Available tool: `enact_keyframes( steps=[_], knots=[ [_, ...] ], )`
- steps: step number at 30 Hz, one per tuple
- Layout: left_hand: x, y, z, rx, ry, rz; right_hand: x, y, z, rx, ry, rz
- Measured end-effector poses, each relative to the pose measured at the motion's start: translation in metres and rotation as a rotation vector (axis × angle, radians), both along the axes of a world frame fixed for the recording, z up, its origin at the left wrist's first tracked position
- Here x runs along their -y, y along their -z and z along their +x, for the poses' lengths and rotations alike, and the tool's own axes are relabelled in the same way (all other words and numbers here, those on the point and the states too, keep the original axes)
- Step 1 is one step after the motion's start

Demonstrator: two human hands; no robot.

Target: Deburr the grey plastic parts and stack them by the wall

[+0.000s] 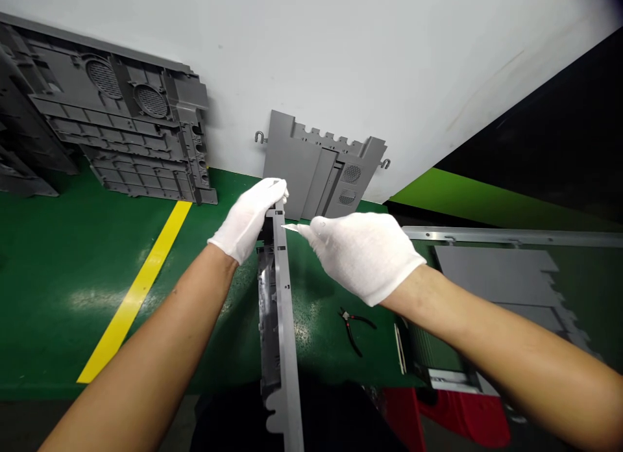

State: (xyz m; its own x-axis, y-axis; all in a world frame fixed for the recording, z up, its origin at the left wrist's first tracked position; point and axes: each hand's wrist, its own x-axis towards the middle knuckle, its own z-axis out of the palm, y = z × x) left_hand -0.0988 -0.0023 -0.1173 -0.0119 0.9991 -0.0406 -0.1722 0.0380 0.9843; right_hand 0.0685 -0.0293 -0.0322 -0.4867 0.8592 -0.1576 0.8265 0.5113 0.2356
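Note:
Both my hands wear white gloves. My left hand (pixel 249 218) is closed around the far top end of a long grey plastic panel (pixel 281 322), which stands on edge and runs from my lap away from me. My right hand (pixel 363 252) is closed on a small pale blade (pixel 291 228), whose tip points left and touches the panel's upper edge just below my left hand.
A similar grey panel (pixel 318 169) leans on the white wall ahead, and several more (pixel 121 124) are stacked at the left. Black pliers (pixel 354 325) lie on the green floor, crossed by a yellow line (pixel 141 286). Another panel (pixel 506 280) lies on a work surface at right.

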Motion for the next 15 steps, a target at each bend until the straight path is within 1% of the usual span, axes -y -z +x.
enact_keyframes(
  steps=[7,15],
  knots=[
    [-0.0001,-0.0001,-0.0001,-0.022,0.005,0.005,-0.0001,-0.0007,0.0015,-0.005,-0.013,-0.007],
    [-0.0003,0.0007,-0.0001,-0.037,0.004,0.015,-0.0008,0.0037,0.0051,-0.025,-0.022,0.003]
  ],
)
